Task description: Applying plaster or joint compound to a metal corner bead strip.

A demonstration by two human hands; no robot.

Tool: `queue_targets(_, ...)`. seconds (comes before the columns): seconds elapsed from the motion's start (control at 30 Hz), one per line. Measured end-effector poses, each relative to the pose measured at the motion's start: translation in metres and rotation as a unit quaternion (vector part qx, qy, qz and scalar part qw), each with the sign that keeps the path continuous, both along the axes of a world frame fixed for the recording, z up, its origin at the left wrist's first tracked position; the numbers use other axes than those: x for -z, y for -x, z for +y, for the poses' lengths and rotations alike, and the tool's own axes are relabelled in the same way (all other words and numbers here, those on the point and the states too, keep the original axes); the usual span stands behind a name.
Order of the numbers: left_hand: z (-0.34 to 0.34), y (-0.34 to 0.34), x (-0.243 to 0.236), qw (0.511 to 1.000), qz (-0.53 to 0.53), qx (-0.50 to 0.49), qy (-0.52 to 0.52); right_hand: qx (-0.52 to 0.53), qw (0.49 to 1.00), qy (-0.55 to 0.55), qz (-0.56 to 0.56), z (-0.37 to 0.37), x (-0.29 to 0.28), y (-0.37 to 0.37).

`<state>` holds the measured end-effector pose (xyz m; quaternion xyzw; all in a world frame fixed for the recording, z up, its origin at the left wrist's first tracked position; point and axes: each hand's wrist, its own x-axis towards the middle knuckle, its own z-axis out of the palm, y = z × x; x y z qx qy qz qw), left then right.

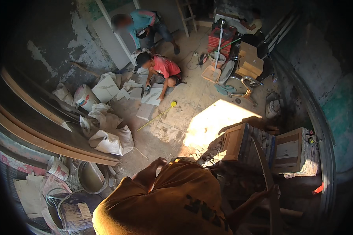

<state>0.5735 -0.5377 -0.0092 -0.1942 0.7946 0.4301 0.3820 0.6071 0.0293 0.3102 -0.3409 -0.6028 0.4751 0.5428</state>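
Note:
I look down from a height over my yellow shirt (172,207). My right hand (272,191) reaches out to the right and closes around a dark curved rail (262,160) that runs up past the wooden crates. My left hand (157,163) is raised close to my chest with the fingers curled; whether it holds anything is hidden by the shirt and shadow.
On the floor below, a person in a red shirt (164,66) crouches over a pale tile (152,95), and a person in teal (141,21) bends behind. A yellow tape measure (173,103), white sacks (110,139), buckets (84,97), long planks (35,129) and two wooden crates (235,141) surround the area.

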Motion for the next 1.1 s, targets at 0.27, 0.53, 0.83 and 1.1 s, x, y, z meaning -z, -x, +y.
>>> queue_targets(0.27,0.051,0.054,-0.071,0.996,0.082,-0.037,-0.006,-0.157,0.986,0.047,-0.036,-0.040,-0.089,0.000)
queue_targets(0.53,0.091,0.121,-0.141,0.977,0.110,-0.099,-0.155,-0.313,0.948,0.045,0.048,-0.056,-0.113,-0.008)
queue_targets(0.83,0.064,0.128,-0.186,0.641,0.185,-0.477,-0.572,-0.457,0.867,0.159,0.122,-0.085,-0.089,0.005)
queue_targets(1.1,0.023,0.112,-0.140,0.507,0.239,-0.640,-0.525,-0.532,0.819,0.196,0.086,-0.127,-0.084,0.013)
